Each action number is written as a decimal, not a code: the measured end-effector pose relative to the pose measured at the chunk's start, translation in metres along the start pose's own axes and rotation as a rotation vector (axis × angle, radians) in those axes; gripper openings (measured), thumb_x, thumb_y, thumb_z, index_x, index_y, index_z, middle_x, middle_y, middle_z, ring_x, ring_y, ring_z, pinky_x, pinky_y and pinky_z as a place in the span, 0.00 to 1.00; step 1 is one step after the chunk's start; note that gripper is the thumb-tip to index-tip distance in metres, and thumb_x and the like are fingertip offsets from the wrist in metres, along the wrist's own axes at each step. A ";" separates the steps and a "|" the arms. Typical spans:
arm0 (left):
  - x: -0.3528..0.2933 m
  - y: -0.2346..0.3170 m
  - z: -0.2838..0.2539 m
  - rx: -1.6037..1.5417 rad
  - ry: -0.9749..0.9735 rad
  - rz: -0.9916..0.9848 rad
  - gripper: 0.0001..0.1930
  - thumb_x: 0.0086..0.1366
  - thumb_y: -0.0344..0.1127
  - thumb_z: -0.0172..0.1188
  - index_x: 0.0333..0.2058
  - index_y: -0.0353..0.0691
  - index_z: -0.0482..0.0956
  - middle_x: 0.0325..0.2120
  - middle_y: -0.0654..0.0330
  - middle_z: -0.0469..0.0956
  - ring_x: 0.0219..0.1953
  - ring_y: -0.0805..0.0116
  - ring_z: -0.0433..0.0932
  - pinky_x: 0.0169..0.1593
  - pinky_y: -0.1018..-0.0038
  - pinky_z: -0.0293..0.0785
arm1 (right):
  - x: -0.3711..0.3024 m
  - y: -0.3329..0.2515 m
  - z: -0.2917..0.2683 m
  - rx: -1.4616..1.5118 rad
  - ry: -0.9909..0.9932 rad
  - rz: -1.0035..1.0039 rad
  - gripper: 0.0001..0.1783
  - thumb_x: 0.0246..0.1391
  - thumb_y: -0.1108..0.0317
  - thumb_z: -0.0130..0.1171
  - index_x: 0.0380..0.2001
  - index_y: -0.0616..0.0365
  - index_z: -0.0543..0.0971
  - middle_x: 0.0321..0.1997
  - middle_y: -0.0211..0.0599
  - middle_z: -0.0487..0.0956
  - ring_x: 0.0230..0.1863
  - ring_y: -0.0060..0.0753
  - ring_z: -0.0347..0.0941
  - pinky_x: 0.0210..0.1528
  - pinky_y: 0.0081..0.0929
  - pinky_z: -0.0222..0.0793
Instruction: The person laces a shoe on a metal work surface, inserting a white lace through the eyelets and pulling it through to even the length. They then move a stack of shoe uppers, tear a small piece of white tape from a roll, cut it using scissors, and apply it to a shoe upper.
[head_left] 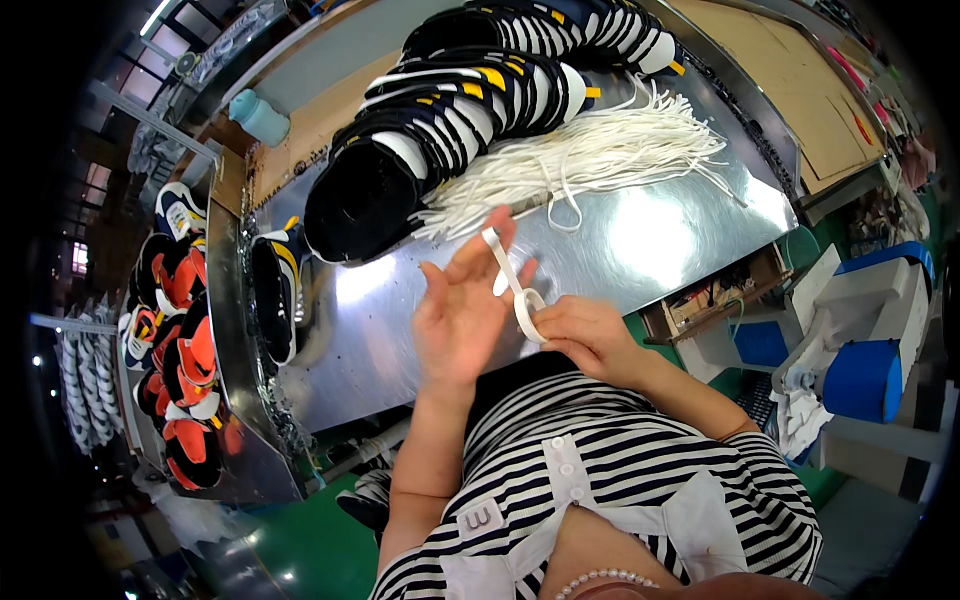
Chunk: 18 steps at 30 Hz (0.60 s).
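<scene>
A pearl necklace (605,577) sits at the neck of a striped shirt (620,420); beyond it, over the near edge of the desk (370,370), the left hand (465,315) is palm up, fingers released and extended, with a white lace (510,275) across them, while the right hand (590,335) pinches the lace between thumb and forefinger. Under the desk's right near edge, a wooden drawer (657,322) holds jumbled small items. The lace looks flat and narrow, curled into a small loop by the right fingers.
</scene>
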<state>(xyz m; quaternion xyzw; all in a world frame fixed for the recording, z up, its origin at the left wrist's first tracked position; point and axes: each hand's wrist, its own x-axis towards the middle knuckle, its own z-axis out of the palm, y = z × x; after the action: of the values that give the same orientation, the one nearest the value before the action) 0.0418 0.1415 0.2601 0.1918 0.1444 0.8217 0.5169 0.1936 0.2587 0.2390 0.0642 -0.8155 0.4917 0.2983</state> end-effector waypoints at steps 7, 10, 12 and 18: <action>0.003 -0.002 -0.017 0.590 0.047 0.142 0.27 0.73 0.52 0.44 0.52 0.32 0.76 0.72 0.53 0.43 0.72 0.55 0.43 0.71 0.54 0.41 | -0.007 -0.020 -0.012 0.223 -0.071 0.163 0.08 0.55 0.76 0.59 0.39 0.65 0.78 0.39 0.38 0.78 0.35 0.33 0.73 0.38 0.26 0.68; 0.003 -0.001 -0.016 0.823 0.039 0.214 0.25 0.74 0.50 0.44 0.52 0.34 0.77 0.72 0.53 0.43 0.73 0.54 0.43 0.71 0.56 0.40 | 0.005 -0.038 -0.021 0.267 -0.146 0.304 0.09 0.57 0.77 0.55 0.40 0.66 0.79 0.43 0.44 0.81 0.44 0.37 0.78 0.49 0.28 0.71; 0.004 -0.002 -0.016 0.896 0.058 0.231 0.23 0.74 0.48 0.44 0.52 0.35 0.78 0.71 0.53 0.43 0.73 0.53 0.43 0.71 0.57 0.39 | 0.005 -0.037 -0.024 0.331 -0.130 0.372 0.09 0.58 0.75 0.55 0.41 0.66 0.79 0.43 0.44 0.81 0.46 0.37 0.78 0.50 0.28 0.71; -0.001 -0.006 -0.020 1.206 0.119 0.263 0.20 0.74 0.46 0.46 0.49 0.39 0.81 0.69 0.51 0.50 0.72 0.54 0.47 0.70 0.60 0.45 | 0.010 -0.042 -0.021 0.374 -0.077 0.367 0.11 0.60 0.74 0.56 0.45 0.62 0.81 0.36 0.33 0.80 0.28 0.17 0.70 0.29 0.15 0.63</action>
<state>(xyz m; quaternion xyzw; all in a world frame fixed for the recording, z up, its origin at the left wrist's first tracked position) 0.0376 0.1419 0.2393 0.4201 0.5870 0.6615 0.2032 0.2108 0.2573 0.2835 -0.0121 -0.7192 0.6771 0.1558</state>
